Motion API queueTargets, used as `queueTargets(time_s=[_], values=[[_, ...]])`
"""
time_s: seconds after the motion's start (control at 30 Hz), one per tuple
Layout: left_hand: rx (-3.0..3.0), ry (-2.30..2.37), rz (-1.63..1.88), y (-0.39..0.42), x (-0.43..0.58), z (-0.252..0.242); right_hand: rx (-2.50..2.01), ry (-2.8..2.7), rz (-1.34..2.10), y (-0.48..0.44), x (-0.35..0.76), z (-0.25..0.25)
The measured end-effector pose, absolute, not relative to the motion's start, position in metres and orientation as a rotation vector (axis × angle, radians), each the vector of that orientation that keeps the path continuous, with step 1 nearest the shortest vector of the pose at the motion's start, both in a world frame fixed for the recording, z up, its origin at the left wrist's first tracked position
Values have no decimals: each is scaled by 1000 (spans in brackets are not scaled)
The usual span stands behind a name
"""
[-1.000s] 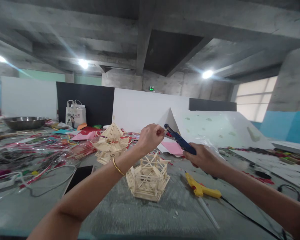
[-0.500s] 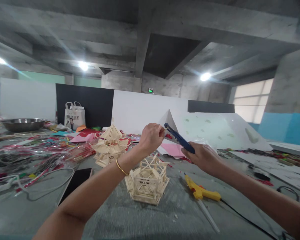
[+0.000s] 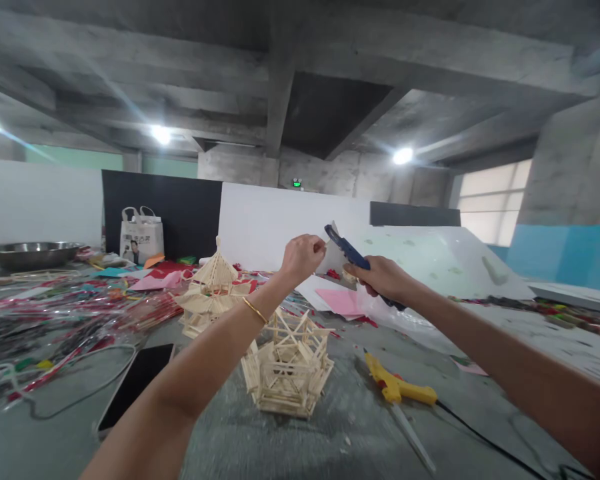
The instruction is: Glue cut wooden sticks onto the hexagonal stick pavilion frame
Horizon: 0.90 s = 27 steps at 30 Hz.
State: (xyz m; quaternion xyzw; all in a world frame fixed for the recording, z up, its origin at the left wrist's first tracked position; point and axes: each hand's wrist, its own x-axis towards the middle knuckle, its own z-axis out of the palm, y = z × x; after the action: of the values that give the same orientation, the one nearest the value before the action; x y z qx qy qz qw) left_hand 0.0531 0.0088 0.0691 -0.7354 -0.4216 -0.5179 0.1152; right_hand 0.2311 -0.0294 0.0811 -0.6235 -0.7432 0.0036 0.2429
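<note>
My left hand (image 3: 304, 257) is raised over the table with its fingers pinched on a thin pale stick (image 3: 329, 245), of which only a short end shows. Close to that end is the tip of a blue plier-like hand tool (image 3: 349, 249), gripped in my right hand (image 3: 383, 277). Whether its jaws touch the stick I cannot tell. Below my hands stands a small open-topped frame of pale wooden sticks (image 3: 291, 373). Behind my left forearm is a stick-built pavilion model (image 3: 215, 287) with a pointed roof, partly hidden.
A yellow glue gun (image 3: 397, 387) with a glue stick and black cord lies at the right. On the left are a phone (image 3: 137, 383), a white cable and plastic-wrapped craft sticks (image 3: 145, 303). Farther back are a metal basin (image 3: 33, 255), a bag (image 3: 141, 237) and pink paper (image 3: 341, 301).
My right hand and the blue tool have moved left and up, and the tool is tilted differently. My left hand has risen slightly. The whole view has shifted a little.
</note>
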Motion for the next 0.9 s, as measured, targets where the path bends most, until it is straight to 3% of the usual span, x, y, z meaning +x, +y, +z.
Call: queueTargets(time_s=[0.2, 0.9], values=[[-2301, -1215, -1674, 9, 49, 63, -1673, -2061, 14, -38, 236, 71], [-2329, -1285, -1578, 12, 55, 64, -1758, -2046, -43, -48, 231, 76]])
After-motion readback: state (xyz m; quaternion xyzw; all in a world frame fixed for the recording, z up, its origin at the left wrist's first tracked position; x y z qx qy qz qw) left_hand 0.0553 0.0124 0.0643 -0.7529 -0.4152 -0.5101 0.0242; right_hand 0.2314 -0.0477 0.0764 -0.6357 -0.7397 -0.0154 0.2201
